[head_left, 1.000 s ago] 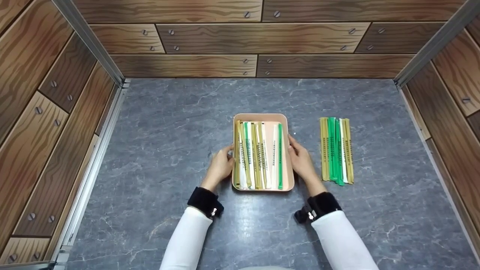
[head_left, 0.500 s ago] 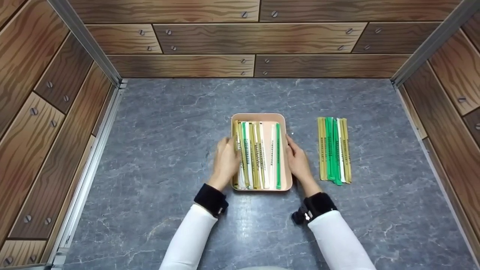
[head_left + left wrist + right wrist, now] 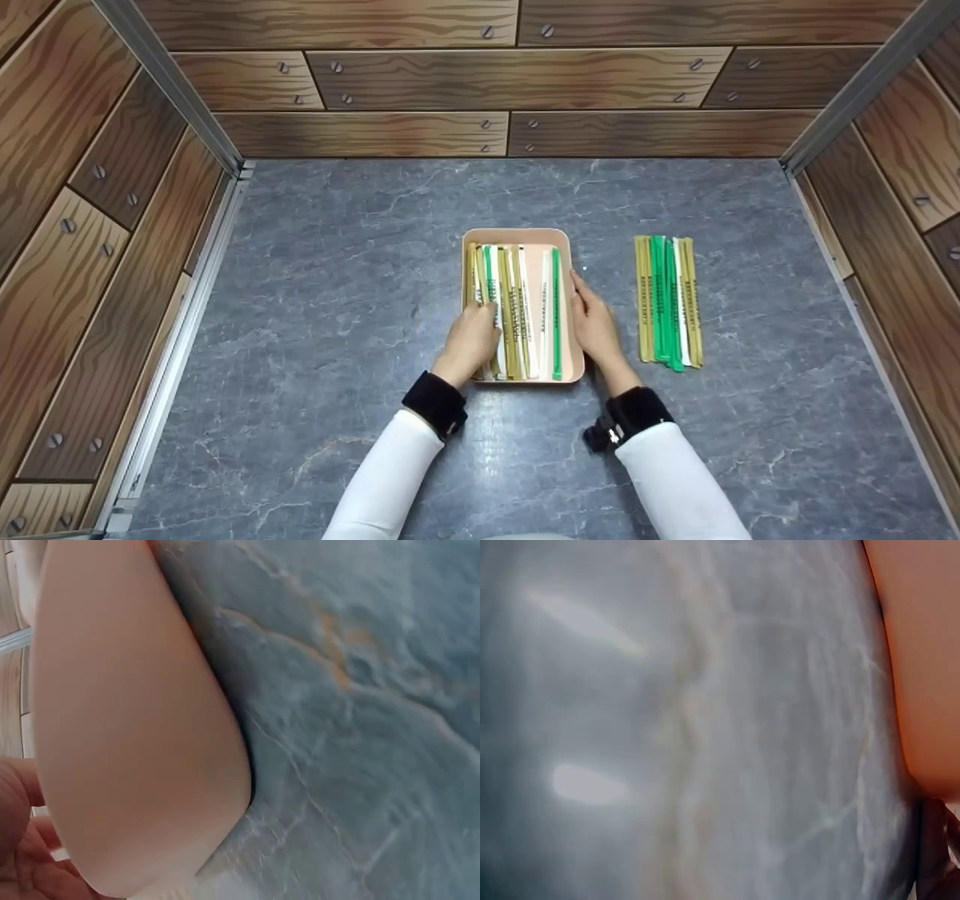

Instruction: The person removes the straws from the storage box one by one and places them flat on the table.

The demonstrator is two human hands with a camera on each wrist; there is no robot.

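Partly, the left hand (image 3: 472,337) hides packets (image 3: 513,315) in the tray (image 3: 536,238).

A: What stands at twelve o'clock?
B: A back wall (image 3: 420,79) of wood-patterned boards. Similar walls are at nine (image 3: 90,247) and three o'clock (image 3: 896,232).
A: And at ten and two?
B: Metal posts (image 3: 176,86) (image 3: 860,97). Between the walls lies a grey, veined surface (image 3: 337,247).

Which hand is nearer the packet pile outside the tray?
Right. The right hand is at the side of the tray facing the packet pile; the left hand is farther off, over the tray's left part.
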